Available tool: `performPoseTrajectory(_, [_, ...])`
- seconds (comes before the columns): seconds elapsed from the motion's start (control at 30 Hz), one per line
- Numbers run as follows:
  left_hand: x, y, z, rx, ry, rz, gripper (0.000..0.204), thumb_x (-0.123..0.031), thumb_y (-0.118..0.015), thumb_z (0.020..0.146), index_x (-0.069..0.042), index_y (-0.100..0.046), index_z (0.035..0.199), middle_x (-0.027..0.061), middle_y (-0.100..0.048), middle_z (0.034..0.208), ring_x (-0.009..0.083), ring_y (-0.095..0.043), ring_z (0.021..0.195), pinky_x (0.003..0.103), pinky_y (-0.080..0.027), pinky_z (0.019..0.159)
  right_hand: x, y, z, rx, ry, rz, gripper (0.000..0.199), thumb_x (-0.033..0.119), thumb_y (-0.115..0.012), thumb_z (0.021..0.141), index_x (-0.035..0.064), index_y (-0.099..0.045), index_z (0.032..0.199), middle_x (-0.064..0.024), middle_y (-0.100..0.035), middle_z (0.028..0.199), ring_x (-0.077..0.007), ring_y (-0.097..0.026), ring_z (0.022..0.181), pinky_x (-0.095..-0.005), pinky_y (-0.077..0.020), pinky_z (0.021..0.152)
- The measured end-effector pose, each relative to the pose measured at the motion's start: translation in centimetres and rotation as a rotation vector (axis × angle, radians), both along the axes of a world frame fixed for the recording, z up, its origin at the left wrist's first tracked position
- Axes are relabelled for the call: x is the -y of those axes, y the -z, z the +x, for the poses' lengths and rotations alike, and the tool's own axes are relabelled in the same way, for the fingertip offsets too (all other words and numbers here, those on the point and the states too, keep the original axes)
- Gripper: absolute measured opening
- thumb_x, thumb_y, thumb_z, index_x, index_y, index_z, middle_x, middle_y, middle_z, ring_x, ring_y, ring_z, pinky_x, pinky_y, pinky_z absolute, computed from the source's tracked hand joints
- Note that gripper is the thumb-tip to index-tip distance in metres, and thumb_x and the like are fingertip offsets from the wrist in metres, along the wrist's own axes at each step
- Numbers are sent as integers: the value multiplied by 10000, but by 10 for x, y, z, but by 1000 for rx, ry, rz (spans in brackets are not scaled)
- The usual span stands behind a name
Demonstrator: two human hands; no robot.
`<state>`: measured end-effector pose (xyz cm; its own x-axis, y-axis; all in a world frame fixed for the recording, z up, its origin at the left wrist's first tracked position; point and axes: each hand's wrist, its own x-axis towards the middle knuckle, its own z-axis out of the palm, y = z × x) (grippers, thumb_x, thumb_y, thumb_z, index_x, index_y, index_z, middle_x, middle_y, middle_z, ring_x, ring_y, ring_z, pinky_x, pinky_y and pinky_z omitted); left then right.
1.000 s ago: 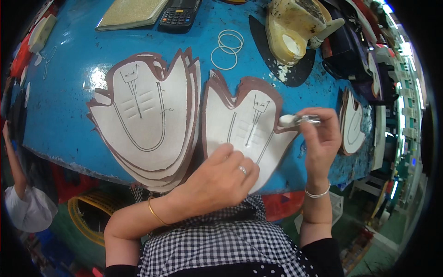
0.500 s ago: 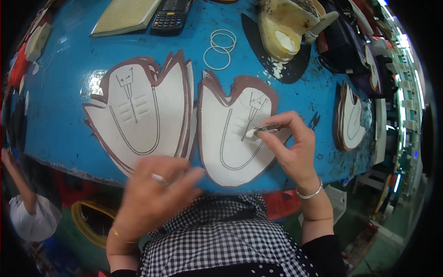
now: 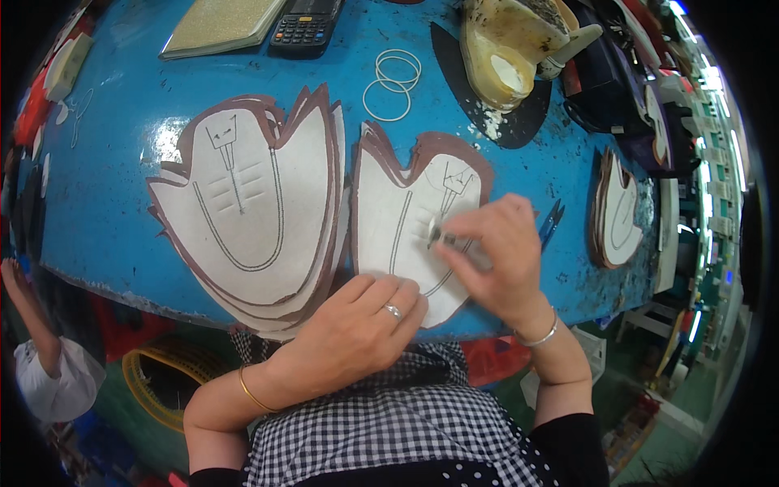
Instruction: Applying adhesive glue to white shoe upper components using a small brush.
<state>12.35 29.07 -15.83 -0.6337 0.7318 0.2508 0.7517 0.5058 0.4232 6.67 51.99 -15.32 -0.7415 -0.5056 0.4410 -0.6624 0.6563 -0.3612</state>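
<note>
Two stacks of shoe upper pieces, white-faced with brown edges and stitched outlines, lie side by side: a left stack point(image 3: 235, 203) and a right stack point(image 3: 377, 203). My left hand point(image 3: 357, 321), a ring on one finger, rests flat on the lower left edge of the right stack. My right hand point(image 3: 495, 252) is closed over the middle of that stack, at the lower end of its drawn centre line. Between its fingertips is a small dark metallic tool point(image 3: 440, 236), smeared by motion, so its exact kind does not show.
At the back right, a yellowish glue pot point(image 3: 495, 57) stands on a black sheet with white crumbs. Thin white rings point(image 3: 393, 84) lie behind the stacks. Dark scissors-like blades point(image 3: 553, 219) and a smaller stack point(image 3: 617, 211) are at the right. A keypad device point(image 3: 304, 28) sits at the back.
My left hand has come down and right from above the near table edge onto the right stack. My right hand has turned over, bringing its tool slightly left.
</note>
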Motion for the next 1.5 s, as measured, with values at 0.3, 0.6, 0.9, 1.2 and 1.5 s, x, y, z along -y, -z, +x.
performPoseTrajectory(0.3, [-10, -16, -16, -117, -27, 86, 360, -110, -674, 748, -34, -724, 1096, 33, -535, 856, 160, -567, 777, 298, -498, 728, -37, -18, -78, 223, 345, -543, 172, 146, -789, 867, 37, -699, 967, -21, -675, 846, -88, -603, 777, -220, -481, 735])
performPoseTrajectory(0.6, [65, -64, -7, -372, -476, 134, 518, -104, -805, 602, -184, -749, 1111, -3, -530, 842, 201, -567, 798, 376, -474, 689, -81, 3, -167, -35, 459, -106, 277, 264, -796, 854, 41, -707, 993, -25, -635, 934, -151, -556, 789, -298, -485, 744])
performPoseTrajectory(0.9, [23, -9, 3, 128, -114, 159, 449, -169, -807, 753, -113, -695, 1184, 70, -641, 1193, 253, -624, 1064, 399, -504, 899, -65, -18, -117, 298, 417, -365, 221, 219, -761, 906, 31, -693, 1000, -23, -692, 894, -102, -618, 855, -253, -476, 762])
performPoseTrajectory(1.2, [-6, 17, 4, -37, -4, -12, 481, -282, -757, 816, -83, -672, 1245, 81, -620, 1277, 245, -592, 1150, 403, -487, 960, -19, -9, -10, 515, 141, -169, 220, 167, -836, 809, 60, -684, 927, -42, -659, 850, -179, -617, 812, -314, -469, 800])
performPoseTrajectory(1.5, [-9, 3, 0, 15, -8, -11, 395, -235, -765, 814, -46, -688, 1152, 95, -638, 1228, 249, -603, 1101, 384, -497, 935, -17, 5, -26, 84, 156, -69, 234, 160, -850, 770, 78, -685, 914, -22, -610, 762, -204, -572, 721, -362, -417, 791])
